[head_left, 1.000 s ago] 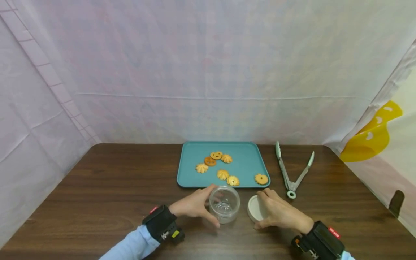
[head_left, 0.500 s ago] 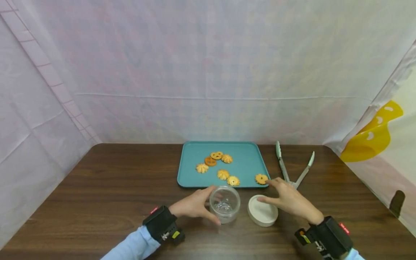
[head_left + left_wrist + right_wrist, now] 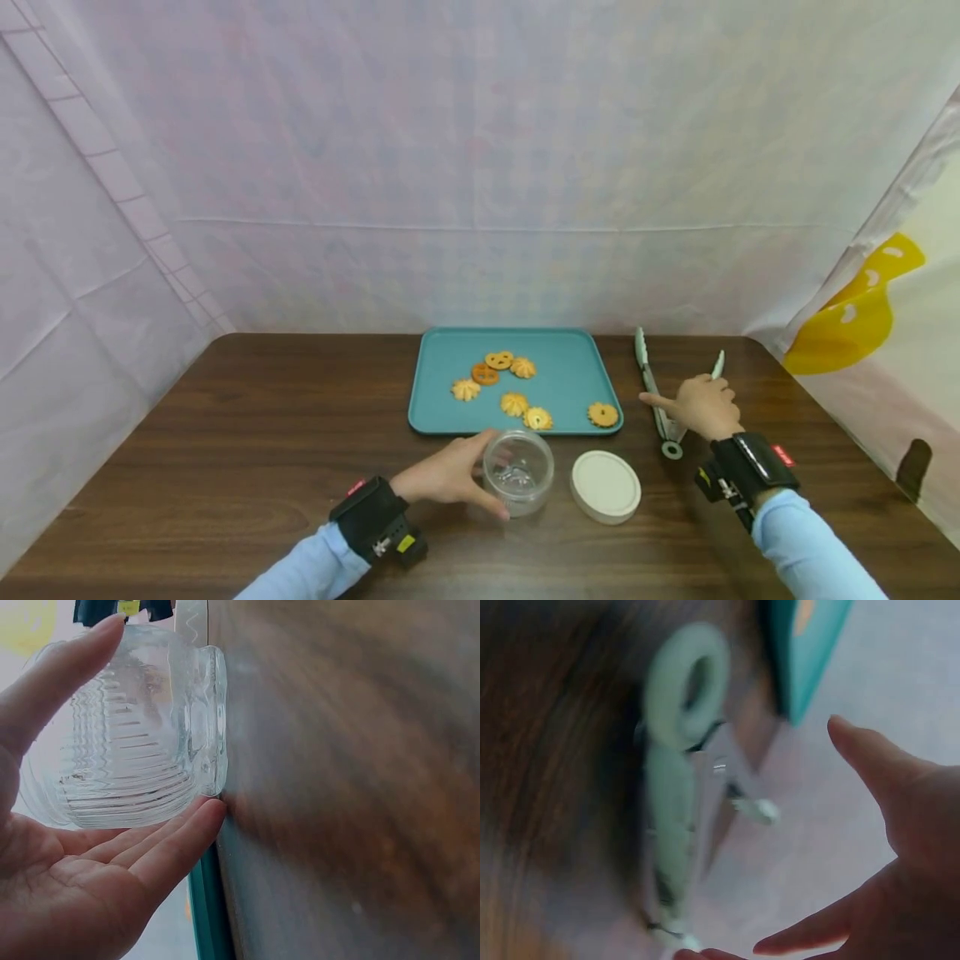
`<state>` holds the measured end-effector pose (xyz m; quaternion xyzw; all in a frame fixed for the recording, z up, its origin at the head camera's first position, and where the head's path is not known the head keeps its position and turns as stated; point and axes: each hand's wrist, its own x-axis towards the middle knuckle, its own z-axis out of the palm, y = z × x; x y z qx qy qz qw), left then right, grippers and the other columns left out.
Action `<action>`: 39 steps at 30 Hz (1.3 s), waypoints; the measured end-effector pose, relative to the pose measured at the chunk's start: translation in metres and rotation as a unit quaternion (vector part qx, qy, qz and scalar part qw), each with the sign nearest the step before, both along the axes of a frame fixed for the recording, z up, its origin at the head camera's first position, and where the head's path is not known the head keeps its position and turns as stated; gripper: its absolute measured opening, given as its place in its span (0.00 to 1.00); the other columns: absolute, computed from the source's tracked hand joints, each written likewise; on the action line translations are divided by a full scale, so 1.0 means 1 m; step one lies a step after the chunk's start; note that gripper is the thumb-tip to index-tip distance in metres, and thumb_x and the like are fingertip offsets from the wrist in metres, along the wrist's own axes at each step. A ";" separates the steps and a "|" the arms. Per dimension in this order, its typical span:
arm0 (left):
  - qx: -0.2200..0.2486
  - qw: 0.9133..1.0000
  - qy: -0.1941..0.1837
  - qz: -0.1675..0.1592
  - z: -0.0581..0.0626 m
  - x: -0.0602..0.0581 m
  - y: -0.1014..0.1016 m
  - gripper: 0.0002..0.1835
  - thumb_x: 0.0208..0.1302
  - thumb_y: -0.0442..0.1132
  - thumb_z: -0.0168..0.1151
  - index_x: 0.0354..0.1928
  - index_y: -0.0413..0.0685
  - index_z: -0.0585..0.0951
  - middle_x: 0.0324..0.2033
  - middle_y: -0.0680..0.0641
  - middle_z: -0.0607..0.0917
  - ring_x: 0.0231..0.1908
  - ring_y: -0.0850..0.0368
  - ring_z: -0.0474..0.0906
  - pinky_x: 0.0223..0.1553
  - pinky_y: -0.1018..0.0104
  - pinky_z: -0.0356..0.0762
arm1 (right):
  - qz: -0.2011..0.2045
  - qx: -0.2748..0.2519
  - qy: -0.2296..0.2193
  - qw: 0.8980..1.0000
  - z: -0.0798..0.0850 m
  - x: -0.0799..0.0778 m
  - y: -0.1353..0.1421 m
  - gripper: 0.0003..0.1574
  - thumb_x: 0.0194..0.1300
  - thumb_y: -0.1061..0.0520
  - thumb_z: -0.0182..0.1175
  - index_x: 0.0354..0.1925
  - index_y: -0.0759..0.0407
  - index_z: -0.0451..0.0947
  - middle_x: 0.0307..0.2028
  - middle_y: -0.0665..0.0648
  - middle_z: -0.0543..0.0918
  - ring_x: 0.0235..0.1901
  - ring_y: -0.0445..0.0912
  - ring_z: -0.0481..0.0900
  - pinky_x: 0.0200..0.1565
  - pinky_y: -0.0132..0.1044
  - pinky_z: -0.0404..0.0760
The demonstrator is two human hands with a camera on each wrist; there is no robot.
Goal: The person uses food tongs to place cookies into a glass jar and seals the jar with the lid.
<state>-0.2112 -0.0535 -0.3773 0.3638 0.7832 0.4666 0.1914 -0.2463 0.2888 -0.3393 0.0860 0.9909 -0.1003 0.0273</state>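
Note:
A clear, ribbed jar (image 3: 517, 472) stands lidless on the table. My left hand (image 3: 448, 473) holds it from the left, thumb on the near side and fingers on the far side; the left wrist view shows the fingers lying along the jar wall (image 3: 127, 742). To the jar's right lies a round white lid (image 3: 606, 487), top up, untouched. My right hand (image 3: 703, 406) is over the tongs (image 3: 647, 364), thumb and fingers spread. In the right wrist view the pale green tongs (image 3: 671, 817) appear blurred and apart from the fingers. The hand hides part of one tong arm.
Behind the jar, a blue-green tray (image 3: 442, 346) carries several biscuits, with one round biscuit (image 3: 602, 414) by its right corner. White cloth (image 3: 480, 167) hangs along the table's back edge. A yellow piece (image 3: 840, 329) hangs at the right.
My right hand has let go of the white lid and moved right and away, over the tongs. The lid stays on the table. My left hand and the jar have not moved.

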 end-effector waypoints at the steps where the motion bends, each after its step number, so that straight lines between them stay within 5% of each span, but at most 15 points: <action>1: 0.000 1.000 0.000 0.000 0.000 0.000 0.000 0.41 0.39 0.36 0.73 0.58 0.41 0.63 0.52 0.40 0.72 0.53 0.47 0.69 0.51 0.69 0.72 | -0.001 -0.005 -0.014 1.000 -0.001 -0.003 0.001 0.64 0.49 0.23 0.48 0.34 0.91 0.62 0.26 0.79 0.64 0.30 0.69 0.68 0.24 0.51 0.72; 4: -0.001 1.000 -0.003 0.002 0.000 0.000 -0.001 0.41 0.39 0.36 0.73 0.58 0.42 0.63 0.52 0.41 0.72 0.53 0.47 0.69 0.51 0.70 0.72 | 0.016 -0.022 -0.052 0.998 -0.006 -0.012 0.004 0.50 0.50 0.24 0.48 0.17 0.74 0.67 0.18 0.66 0.65 0.22 0.58 0.68 0.22 0.45 0.70; 7: -0.002 1.000 -0.011 0.004 -0.001 -0.001 -0.001 0.41 0.39 0.36 0.73 0.58 0.43 0.63 0.52 0.42 0.72 0.54 0.48 0.69 0.51 0.71 0.72 | 0.023 -0.014 -0.081 0.996 -0.008 -0.021 0.004 0.46 0.51 0.23 0.45 0.15 0.65 0.72 0.20 0.67 0.73 0.24 0.59 0.72 0.27 0.48 0.73; 9: -0.001 1.000 -0.013 0.006 -0.001 -0.001 0.000 0.42 0.39 0.36 0.73 0.58 0.44 0.63 0.52 0.42 0.72 0.54 0.48 0.69 0.51 0.72 0.71 | 0.005 -0.010 -0.093 0.996 -0.009 -0.027 0.003 0.55 0.50 0.21 0.43 0.29 0.73 0.76 0.33 0.80 0.73 0.34 0.68 0.71 0.36 0.57 0.73; 11: 0.001 1.000 -0.016 0.006 -0.001 -0.001 0.000 0.42 0.39 0.35 0.73 0.59 0.43 0.62 0.53 0.42 0.72 0.54 0.48 0.69 0.51 0.72 0.71 | -0.020 -0.011 -0.101 0.995 -0.012 -0.033 0.002 0.65 0.49 0.19 0.40 0.44 0.83 0.69 0.44 0.90 0.61 0.42 0.75 0.65 0.40 0.60 0.71; 14: 0.003 1.000 -0.016 0.005 -0.001 -0.001 0.000 0.43 0.39 0.35 0.74 0.59 0.43 0.62 0.53 0.42 0.72 0.54 0.48 0.69 0.51 0.72 0.72 | -0.056 -0.026 -0.103 0.993 -0.018 -0.043 0.003 0.69 0.50 0.20 0.40 0.51 0.89 0.58 0.44 0.92 0.54 0.44 0.75 0.60 0.42 0.62 0.69; 19: 0.003 1.000 -0.007 0.002 -0.001 -0.001 0.000 0.43 0.39 0.35 0.73 0.59 0.42 0.62 0.53 0.41 0.72 0.53 0.48 0.69 0.51 0.72 0.72 | -0.074 -0.024 -0.102 0.992 -0.023 -0.048 0.007 0.60 0.55 0.27 0.45 0.50 0.87 0.60 0.43 0.90 0.59 0.42 0.73 0.60 0.40 0.58 0.71; 27: 0.003 1.000 -0.008 0.001 -0.001 -0.003 0.000 0.43 0.39 0.35 0.73 0.59 0.41 0.62 0.53 0.41 0.72 0.54 0.48 0.69 0.51 0.70 0.72 | -0.030 0.019 -0.093 0.995 -0.016 -0.046 0.012 0.51 0.58 0.33 0.46 0.49 0.84 0.65 0.50 0.82 0.66 0.48 0.73 0.65 0.49 0.59 0.66; 33: 0.003 1.000 -0.003 0.001 -0.001 -0.003 0.000 0.42 0.39 0.36 0.73 0.59 0.41 0.62 0.53 0.41 0.72 0.54 0.47 0.69 0.51 0.69 0.72 | -0.039 -0.042 -0.083 0.995 -0.013 -0.042 0.018 0.48 0.57 0.37 0.51 0.48 0.84 0.66 0.50 0.84 0.64 0.49 0.77 0.59 0.50 0.62 0.63; 39: 0.002 1.000 -0.001 0.002 -0.002 0.000 0.000 0.41 0.39 0.35 0.73 0.58 0.40 0.62 0.52 0.41 0.72 0.53 0.47 0.69 0.51 0.70 0.72 | -0.039 -0.100 -0.041 0.993 -0.018 -0.032 0.024 0.47 0.53 0.38 0.57 0.35 0.87 0.70 0.39 0.90 0.62 0.37 0.76 0.64 0.34 0.52 0.74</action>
